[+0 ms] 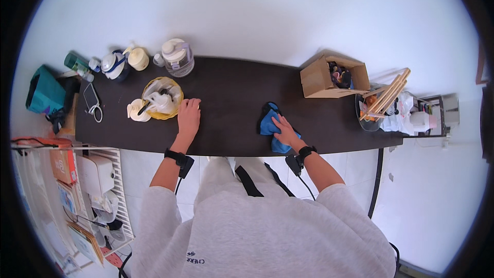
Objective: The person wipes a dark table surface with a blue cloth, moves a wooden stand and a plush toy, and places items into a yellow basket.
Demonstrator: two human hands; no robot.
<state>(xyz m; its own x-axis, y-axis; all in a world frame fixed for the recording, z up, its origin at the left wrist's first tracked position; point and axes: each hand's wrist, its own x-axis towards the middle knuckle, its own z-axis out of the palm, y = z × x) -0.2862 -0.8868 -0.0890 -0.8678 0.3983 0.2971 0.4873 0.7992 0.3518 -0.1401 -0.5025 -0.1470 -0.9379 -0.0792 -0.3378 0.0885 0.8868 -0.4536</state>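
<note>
My left hand rests on the dark tabletop, touching or close beside the right rim of a yellow basket. White plastic bags and a dark-handled item lie in the basket. Nothing shows in that hand, though its palm is hidden. Under the spread fingers of my right hand lies a crumpled blue cloth with black edging, near the table's front edge. Whether the fingers pinch it is not visible.
A cream pump bottle stands left of the basket. Behind are a clear jug, another pump bottle and a white-lidded container. At the right are an open cardboard box and a clear bin with wooden sticks. A phone-like object lies left.
</note>
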